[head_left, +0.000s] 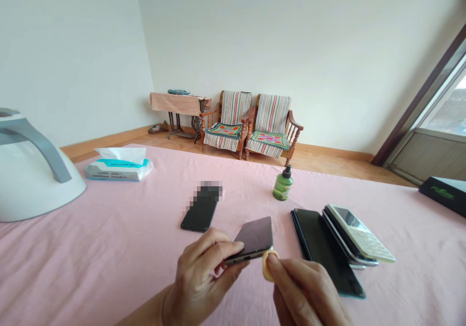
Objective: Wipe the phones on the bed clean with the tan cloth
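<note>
My left hand (204, 272) grips a dark smartphone (255, 234) at its near left corner, thumb below and fingers on top. The phone is held above the pink cloth, its bottom edge with the port facing me. In my right hand (306, 287) a small pale-yellow pad (270, 266), perhaps a sponge or folded cloth, is pinched between the fingers. That pad touches or nearly touches the phone's near right corner. Just beyond my left hand a black smartphone (199, 212) lies on the cloth, its far end blurred out by pixel blocks.
Right of my hands, a black phone (324, 248) lies beside a stack topped by a white keypad phone (360, 231). A green spray bottle (283, 184) stands beyond. A tissue pack (118, 167) and a white kettle (36, 171) are left; a black box (444, 195) is far right.
</note>
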A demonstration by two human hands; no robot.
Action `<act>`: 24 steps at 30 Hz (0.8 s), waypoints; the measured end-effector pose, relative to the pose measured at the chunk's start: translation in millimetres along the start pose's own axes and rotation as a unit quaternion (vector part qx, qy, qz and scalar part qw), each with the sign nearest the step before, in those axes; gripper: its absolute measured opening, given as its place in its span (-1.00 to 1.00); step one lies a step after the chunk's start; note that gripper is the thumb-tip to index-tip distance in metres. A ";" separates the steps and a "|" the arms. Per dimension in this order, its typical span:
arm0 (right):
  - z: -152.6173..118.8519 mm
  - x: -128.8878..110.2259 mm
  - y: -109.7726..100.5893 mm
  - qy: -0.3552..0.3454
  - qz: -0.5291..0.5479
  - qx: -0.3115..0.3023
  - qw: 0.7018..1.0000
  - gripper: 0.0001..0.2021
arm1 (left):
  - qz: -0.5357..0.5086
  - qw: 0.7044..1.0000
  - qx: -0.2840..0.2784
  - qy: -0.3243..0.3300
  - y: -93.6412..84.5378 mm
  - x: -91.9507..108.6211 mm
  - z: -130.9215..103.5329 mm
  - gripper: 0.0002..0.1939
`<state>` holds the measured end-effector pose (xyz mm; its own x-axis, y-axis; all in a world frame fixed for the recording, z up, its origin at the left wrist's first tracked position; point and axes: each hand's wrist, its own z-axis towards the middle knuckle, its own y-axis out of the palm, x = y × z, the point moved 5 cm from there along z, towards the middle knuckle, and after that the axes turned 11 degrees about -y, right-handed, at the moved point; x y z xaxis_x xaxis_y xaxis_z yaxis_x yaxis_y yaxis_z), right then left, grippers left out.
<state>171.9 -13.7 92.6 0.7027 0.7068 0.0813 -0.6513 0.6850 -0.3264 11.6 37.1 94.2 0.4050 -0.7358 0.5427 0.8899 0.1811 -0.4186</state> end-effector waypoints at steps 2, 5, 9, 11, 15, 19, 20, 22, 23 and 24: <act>0.8 -6.6 8.3 -0.012 -0.007 0.005 1.000 -0.75 | 0.007 1.000 0.003 0.004 0.5 4.3 0.6 -0.88; 2.8 -15.9 17.0 -0.024 0.003 0.003 1.000 -0.77 | 0.017 1.000 0.009 0.003 0.3 8.2 1.3 -0.89; 4.3 -14.2 8.7 -0.007 0.016 0.032 0.999 -0.80 | 0.025 0.999 0.014 -0.014 0.1 7.9 7.5 -0.87; 5.0 -5.9 -1.3 0.014 0.007 0.050 0.999 -0.81 | 0.029 0.999 0.011 -0.029 1.4 7.9 14.0 -0.84; 5.4 16.9 -18.3 0.070 -0.032 0.063 0.995 -0.77 | 0.026 0.998 -0.022 -0.049 9.4 13.1 30.3 -0.88; 0.8 34.2 -20.8 0.111 -0.030 0.084 0.990 -0.77 | 0.030 0.998 -0.034 -0.049 19.0 17.0 42.6 -0.95; -0.9 37.2 -19.5 0.119 -0.025 0.089 0.989 -0.76 | 0.027 0.998 -0.027 -0.045 20.3 16.4 43.7 -0.97; -4.0 41.5 -16.4 0.128 -0.018 0.098 0.987 -0.75 | 0.016 0.999 -0.003 -0.036 21.1 13.2 42.2 -0.99; -5.0 42.7 -15.2 0.129 -0.017 0.100 0.986 -0.74 | 0.009 0.999 0.008 -0.032 20.9 11.1 39.7 -0.98; -5.7 43.3 -14.3 0.129 -0.016 0.099 0.987 -0.73 | 0.003 0.999 0.016 -0.029 20.8 9.0 36.3 -0.95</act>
<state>213.3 6.2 95.4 0.7565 0.6338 -0.1616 -0.6531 0.7452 -0.1348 41.4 57.9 116.8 0.4203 -0.6954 0.5829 0.8936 0.2058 -0.3988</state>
